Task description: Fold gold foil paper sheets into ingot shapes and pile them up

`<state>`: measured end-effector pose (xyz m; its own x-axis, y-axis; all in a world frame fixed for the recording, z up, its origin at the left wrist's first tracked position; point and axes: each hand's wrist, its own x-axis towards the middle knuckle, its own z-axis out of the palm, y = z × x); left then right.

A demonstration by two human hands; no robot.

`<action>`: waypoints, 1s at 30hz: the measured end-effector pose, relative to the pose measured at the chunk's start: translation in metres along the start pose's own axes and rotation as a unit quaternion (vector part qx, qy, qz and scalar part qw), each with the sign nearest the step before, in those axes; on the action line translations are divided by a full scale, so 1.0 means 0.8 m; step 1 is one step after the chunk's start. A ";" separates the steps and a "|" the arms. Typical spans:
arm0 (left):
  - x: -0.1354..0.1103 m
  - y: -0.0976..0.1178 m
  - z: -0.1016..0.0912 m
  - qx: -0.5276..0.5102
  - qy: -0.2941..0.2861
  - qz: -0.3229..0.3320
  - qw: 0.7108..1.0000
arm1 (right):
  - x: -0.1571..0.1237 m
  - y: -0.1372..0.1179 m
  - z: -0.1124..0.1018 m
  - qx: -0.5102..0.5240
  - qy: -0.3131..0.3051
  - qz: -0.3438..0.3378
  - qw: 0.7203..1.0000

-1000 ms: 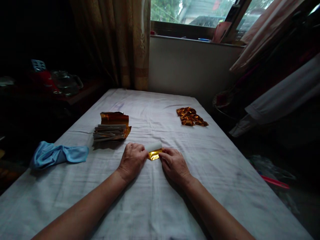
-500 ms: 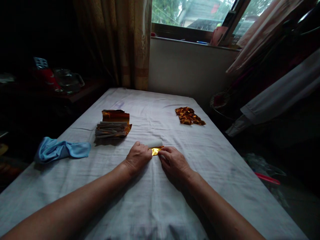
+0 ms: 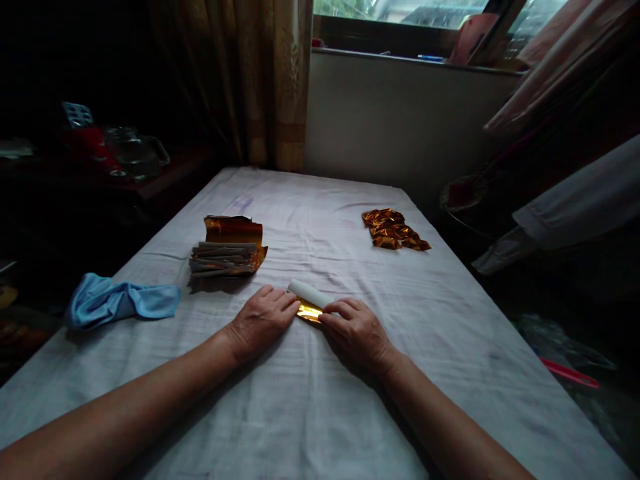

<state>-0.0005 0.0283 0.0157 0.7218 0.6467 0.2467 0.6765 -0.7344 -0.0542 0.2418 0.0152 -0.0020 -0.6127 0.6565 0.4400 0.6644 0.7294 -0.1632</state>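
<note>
Between my hands, near the middle of the cloth, lies a sheet of gold foil paper (image 3: 309,311) whose far side curls over to show its pale back. My left hand (image 3: 264,320) grips the left end, fingers bent over it. My right hand (image 3: 357,331) pinches the right end between thumb and fingers. Ahead and to the left sits a stack of curled gold foil sheets (image 3: 227,257), pale backs showing. Several folded gold foil pieces (image 3: 393,230) lie in a small heap at the far right.
A white cloth (image 3: 300,400) with wrinkles covers the table. At its left edge lies a crumpled blue cloth (image 3: 125,301). A glass jug (image 3: 135,153) stands on a dark side table. Clothes (image 3: 580,193) hang at the right, and a curtain (image 3: 270,87) hangs by the window.
The foil paper now slants down to the right, and more of its pale curl shows. My hands have moved slightly apart. The view has tilted a little downward.
</note>
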 end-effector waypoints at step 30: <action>0.019 0.036 0.008 0.009 0.008 -0.172 0.985 | 0.006 -0.021 0.014 0.067 0.030 0.251 0.965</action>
<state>0.0311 0.0182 0.0118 0.4475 0.8529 0.2689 0.8830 -0.4691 0.0181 0.2227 0.0084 -0.0067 -0.2001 0.9241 0.3255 0.8074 0.3438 -0.4795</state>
